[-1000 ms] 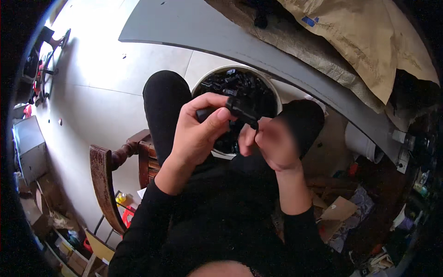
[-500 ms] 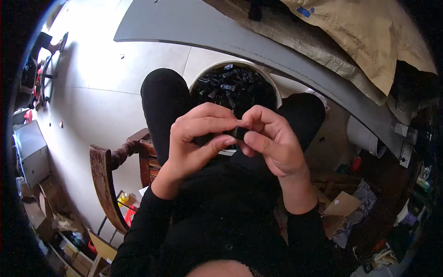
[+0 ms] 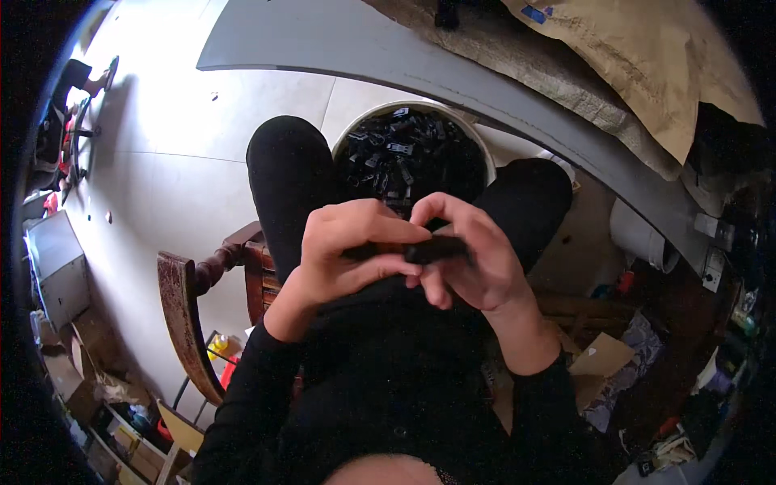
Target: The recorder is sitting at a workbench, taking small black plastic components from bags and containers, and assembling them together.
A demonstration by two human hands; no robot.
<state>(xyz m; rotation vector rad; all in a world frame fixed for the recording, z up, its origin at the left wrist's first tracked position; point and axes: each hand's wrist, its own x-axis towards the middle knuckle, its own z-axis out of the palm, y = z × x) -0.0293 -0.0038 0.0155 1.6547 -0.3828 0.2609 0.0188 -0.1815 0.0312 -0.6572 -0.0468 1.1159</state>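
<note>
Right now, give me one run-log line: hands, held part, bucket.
left hand: pinching black part | right hand: at part's right end, grip unclear | part: blurred | round bucket: beyond hands, holding many small black pieces

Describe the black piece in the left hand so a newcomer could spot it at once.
Find the bucket between the knees. Just below it in view, the left hand grips the black piece, its end toward the right hand. Unlike the black parts in the bucket, this one is held.

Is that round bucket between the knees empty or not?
Not empty: many small black pieces show inside the pale-rimmed bucket. How deep they go, I cannot tell.
</note>
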